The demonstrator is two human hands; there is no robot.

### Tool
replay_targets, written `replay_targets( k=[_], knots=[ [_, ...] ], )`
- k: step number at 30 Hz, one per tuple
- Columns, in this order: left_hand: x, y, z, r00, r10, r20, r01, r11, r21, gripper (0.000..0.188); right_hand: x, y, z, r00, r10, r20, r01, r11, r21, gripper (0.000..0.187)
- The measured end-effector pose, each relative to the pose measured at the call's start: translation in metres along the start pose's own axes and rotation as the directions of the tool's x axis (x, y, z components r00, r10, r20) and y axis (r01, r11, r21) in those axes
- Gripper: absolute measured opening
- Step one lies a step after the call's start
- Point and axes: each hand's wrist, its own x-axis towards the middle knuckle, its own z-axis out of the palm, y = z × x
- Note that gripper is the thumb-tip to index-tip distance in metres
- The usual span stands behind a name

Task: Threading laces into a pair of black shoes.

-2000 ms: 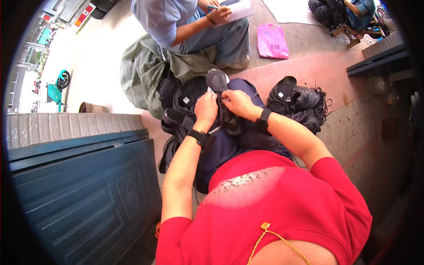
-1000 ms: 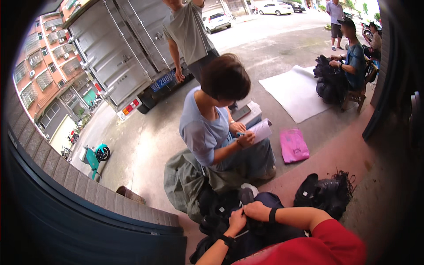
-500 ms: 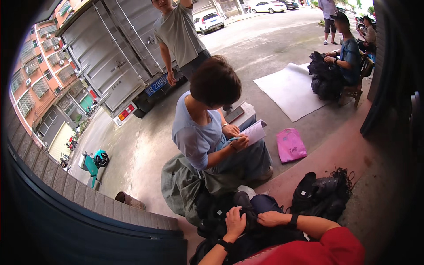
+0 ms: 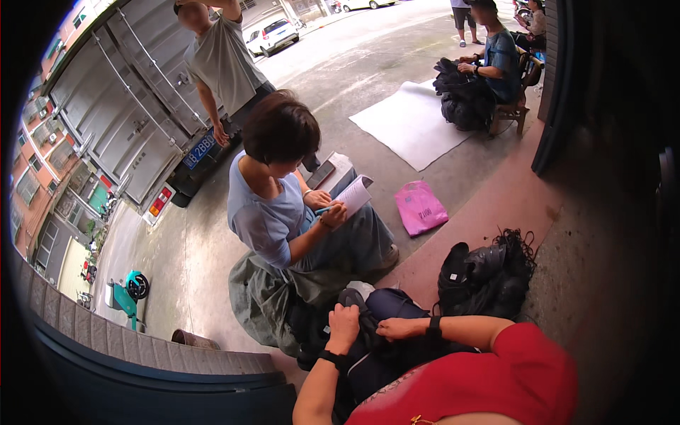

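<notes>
My left hand (image 4: 345,326) is closed with curled fingers on a black soft article (image 4: 368,328) in front of me; its kind is unclear. From the other side my right hand (image 4: 399,329) pinches the edge of the same article. A dark grey rounded piece (image 4: 350,297) sits just beyond my left fingers. Beside it, past my right hand, is a navy rounded shape (image 4: 394,303). More black articles lie under and left of my hands, one with a small white tag. My fingertips are partly hidden in the dark material.
A heap of black articles with thin cords (image 4: 485,273) lies to my right. Ahead, a seated person (image 4: 265,205) writes in a notebook (image 4: 352,194). A pink bag (image 4: 420,208), a white sheet (image 4: 404,127), another seated worker (image 4: 499,64) and a truck (image 4: 120,92) are beyond.
The whole view has swung, so the surroundings appear further left and higher. Both hands stay at the black article, with the left still curled and the right still pinching.
</notes>
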Motion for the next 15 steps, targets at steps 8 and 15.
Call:
replay_targets(
  k=[8, 15],
  knots=[
    [-0.037, -0.006, -0.024, 0.955, -0.257, 0.148, 0.217, 0.946, 0.241, 0.009, -0.029, -0.029, -0.013, 0.960, 0.279, 0.005, -0.143, 0.476, 0.868, 0.022],
    [-0.065, -0.004, -0.011, 0.690, -0.712, -0.134, 0.683, 0.700, -0.209, 0.013, -0.134, -0.123, -0.136, 0.877, 0.006, -0.481, 0.453, 0.324, 0.830, 0.030]
  ],
)
